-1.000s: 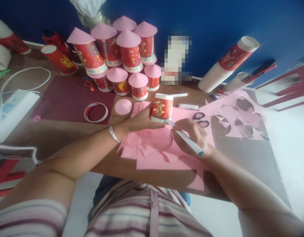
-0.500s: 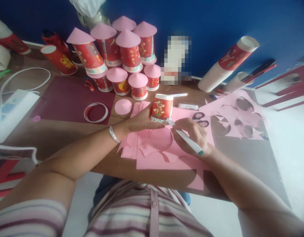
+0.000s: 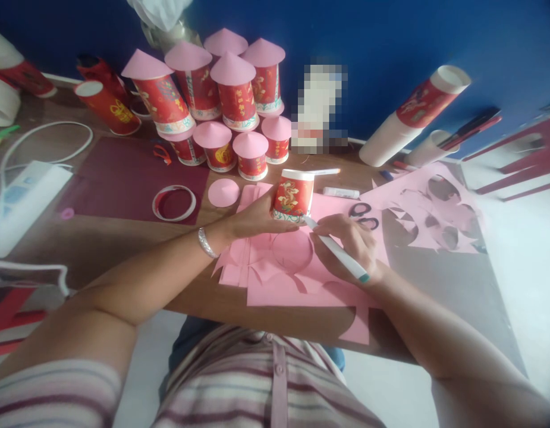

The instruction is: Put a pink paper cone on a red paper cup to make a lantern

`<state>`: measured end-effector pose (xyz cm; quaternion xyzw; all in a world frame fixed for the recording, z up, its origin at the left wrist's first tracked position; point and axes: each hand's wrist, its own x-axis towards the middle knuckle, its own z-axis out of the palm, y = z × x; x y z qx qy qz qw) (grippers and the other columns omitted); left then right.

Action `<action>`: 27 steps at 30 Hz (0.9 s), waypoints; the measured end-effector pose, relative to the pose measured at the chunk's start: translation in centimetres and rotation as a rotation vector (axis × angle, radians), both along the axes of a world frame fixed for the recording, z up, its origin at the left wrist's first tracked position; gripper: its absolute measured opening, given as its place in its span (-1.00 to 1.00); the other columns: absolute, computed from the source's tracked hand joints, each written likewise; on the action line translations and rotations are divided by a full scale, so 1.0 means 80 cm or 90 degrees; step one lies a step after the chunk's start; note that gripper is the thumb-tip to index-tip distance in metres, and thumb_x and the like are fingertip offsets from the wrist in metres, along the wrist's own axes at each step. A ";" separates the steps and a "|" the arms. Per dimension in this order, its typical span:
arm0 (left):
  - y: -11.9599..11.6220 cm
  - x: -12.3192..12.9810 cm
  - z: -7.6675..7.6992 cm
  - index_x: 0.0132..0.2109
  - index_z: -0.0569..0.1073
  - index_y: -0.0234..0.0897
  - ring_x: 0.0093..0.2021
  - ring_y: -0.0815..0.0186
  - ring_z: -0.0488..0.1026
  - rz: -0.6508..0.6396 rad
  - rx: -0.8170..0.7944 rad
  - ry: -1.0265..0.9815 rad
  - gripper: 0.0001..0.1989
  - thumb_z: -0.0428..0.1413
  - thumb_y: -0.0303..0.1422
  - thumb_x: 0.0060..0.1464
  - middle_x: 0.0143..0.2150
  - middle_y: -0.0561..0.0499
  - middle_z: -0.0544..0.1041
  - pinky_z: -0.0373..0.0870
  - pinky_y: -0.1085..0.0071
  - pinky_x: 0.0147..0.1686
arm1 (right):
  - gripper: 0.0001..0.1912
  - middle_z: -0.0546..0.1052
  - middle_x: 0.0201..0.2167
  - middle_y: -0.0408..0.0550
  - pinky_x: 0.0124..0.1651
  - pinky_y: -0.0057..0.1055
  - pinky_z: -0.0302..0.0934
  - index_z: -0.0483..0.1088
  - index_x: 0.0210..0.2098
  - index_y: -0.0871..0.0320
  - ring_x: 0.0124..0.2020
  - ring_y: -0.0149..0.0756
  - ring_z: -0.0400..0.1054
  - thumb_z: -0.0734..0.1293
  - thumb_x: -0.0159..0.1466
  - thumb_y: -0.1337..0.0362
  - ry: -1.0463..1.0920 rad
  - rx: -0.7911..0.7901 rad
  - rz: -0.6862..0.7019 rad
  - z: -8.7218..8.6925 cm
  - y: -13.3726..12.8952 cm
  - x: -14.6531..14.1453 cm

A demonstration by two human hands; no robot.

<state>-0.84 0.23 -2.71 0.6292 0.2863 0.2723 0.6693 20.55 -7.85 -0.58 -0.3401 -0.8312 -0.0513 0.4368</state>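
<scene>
My left hand (image 3: pixel 259 215) is wrapped round a red paper cup (image 3: pixel 292 195) with a golden dragon print, holding it just above the pink paper. Green curling lines run along the cup's white lower band. In my right hand (image 3: pixel 349 241) is a white marker (image 3: pixel 341 255) with a green end, its tip touching that band at the lower right. Pink paper sheets (image 3: pixel 275 294) with a drawn circle lie beneath both hands. Scissors with dark handles (image 3: pixel 364 215) rest on the paper beyond my right hand, near a glue stick (image 3: pixel 341 192).
Several red cups with pink cone roofs (image 3: pixel 233 95) stand at the back. A pink paper cone (image 3: pixel 223 193) and a tape roll (image 3: pixel 173 203) lie left of the cup. Paper offcuts (image 3: pixel 429 208), stacked cups (image 3: pixel 415 116) and a pen holder (image 3: pixel 430 147) are at right; a power strip (image 3: pixel 34 199) sits left.
Almost nothing differs. The marker tip stays at the cup's lower band, and both hands keep their hold with hardly any visible shift.
</scene>
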 end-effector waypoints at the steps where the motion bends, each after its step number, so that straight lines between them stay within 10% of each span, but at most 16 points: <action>1: 0.000 0.000 0.001 0.14 0.34 -0.25 0.04 0.06 0.58 -0.001 -0.001 -0.004 -0.32 0.45 -0.17 -0.02 0.01 -0.12 0.59 0.56 0.10 -0.01 | -0.81 0.56 -0.38 -0.17 -0.43 -0.44 0.44 0.35 -0.11 0.07 -0.41 -0.36 0.53 0.34 0.35 0.47 0.004 -0.002 0.003 -0.001 0.000 0.000; 27: 0.001 0.000 0.000 0.14 0.33 -0.27 0.07 0.05 0.59 -0.009 0.014 0.014 -0.36 0.43 -0.24 0.00 0.05 -0.14 0.60 0.57 0.14 0.03 | -0.77 0.54 -0.37 -0.14 -0.38 -0.45 0.45 0.35 -0.10 0.11 -0.40 -0.37 0.52 0.35 0.33 0.51 -0.010 0.011 0.039 -0.004 0.002 0.001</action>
